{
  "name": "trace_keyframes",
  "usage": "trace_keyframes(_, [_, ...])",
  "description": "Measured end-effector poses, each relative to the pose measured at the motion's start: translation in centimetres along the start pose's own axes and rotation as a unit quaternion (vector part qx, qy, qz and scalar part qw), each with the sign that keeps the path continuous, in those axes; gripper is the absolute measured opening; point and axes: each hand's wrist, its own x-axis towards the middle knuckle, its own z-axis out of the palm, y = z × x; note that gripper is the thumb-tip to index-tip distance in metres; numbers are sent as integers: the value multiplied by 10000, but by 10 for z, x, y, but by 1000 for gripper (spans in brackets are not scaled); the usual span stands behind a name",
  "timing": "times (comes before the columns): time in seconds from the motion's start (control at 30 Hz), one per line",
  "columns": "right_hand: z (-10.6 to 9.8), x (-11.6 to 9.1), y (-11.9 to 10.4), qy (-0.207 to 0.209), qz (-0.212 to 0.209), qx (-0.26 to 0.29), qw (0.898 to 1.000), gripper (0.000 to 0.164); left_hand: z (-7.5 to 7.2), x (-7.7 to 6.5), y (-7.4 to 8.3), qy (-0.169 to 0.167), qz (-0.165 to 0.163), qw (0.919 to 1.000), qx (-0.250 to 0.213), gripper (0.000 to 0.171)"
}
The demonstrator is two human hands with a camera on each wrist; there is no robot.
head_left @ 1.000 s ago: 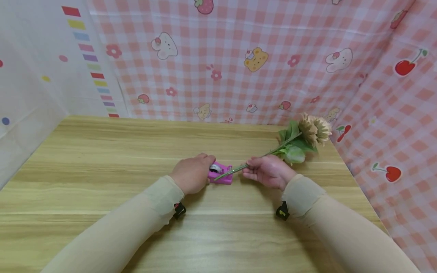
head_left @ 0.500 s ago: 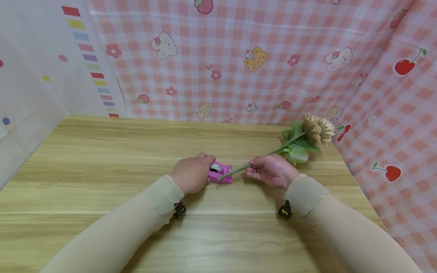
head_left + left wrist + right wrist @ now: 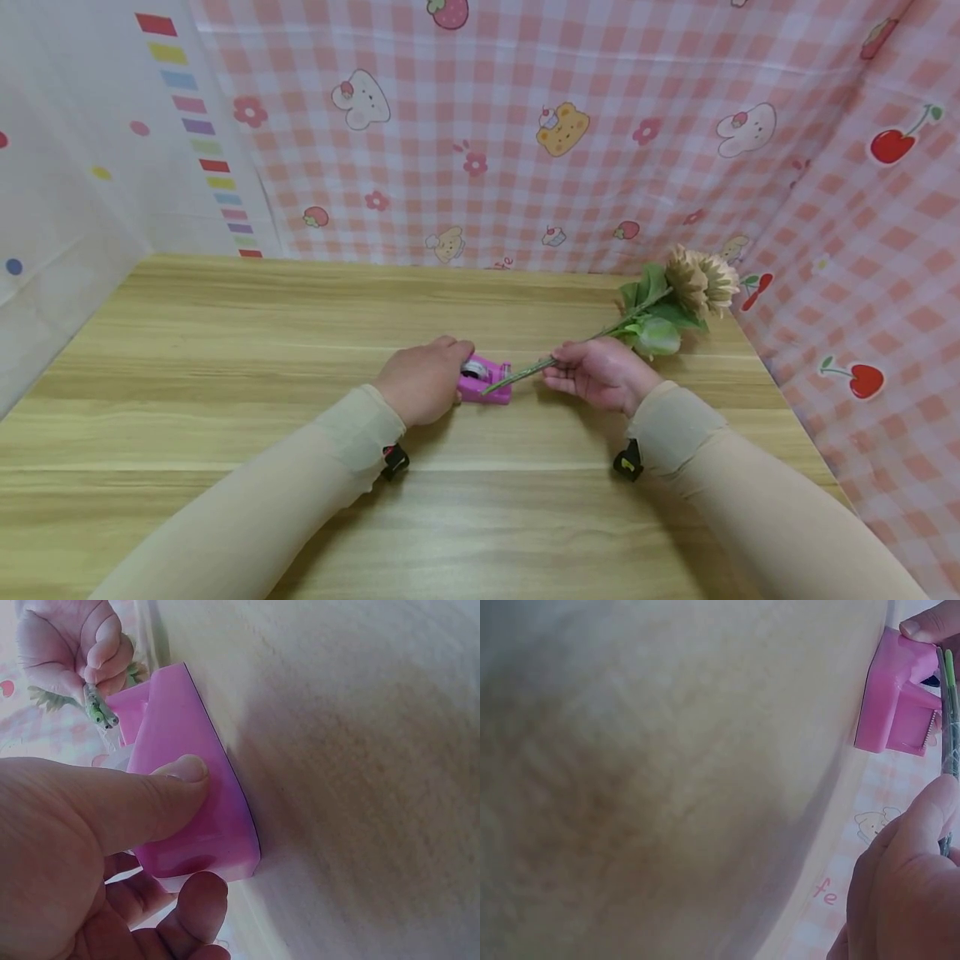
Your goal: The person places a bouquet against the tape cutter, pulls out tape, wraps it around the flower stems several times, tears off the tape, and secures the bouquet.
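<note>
On the table, my left hand (image 3: 423, 382) grips a pink tape dispenser (image 3: 184, 727) by its rear end, thumb along one side. A roll of tape (image 3: 474, 368) sits in it, partly covered by the hand. Pinched between thumb and fingers of my right hand (image 3: 600, 377) are the green stems (image 3: 528, 371) of some artificial flowers. Their cut ends point left, over the dispenser's front. What looks like clear tape is round the stems in the right wrist view. Pale beige blooms (image 3: 701, 283) and green leaves (image 3: 654, 337) extend beyond the right hand toward the back right.
The wood-grain table (image 3: 225, 333) meets a pink checked cloth (image 3: 510, 192) behind it. Another checked cloth (image 3: 862, 317) stands close on the right, near the blooms. White cloth (image 3: 67, 192) borders the left side. The dispenser has a serrated cutting edge (image 3: 931, 729) facing the right hand.
My right hand has shifted slightly to the right with the flowers, so the stem ends have slid right over the dispenser. The left hand and the dispenser have stayed in place.
</note>
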Motion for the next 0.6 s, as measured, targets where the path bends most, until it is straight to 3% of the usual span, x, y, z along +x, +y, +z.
trace_keyframes(0.6, [-2, -2, -1, 9, 22, -23, 10000, 6, -1, -2, 0, 5, -1, 10000, -5, 61])
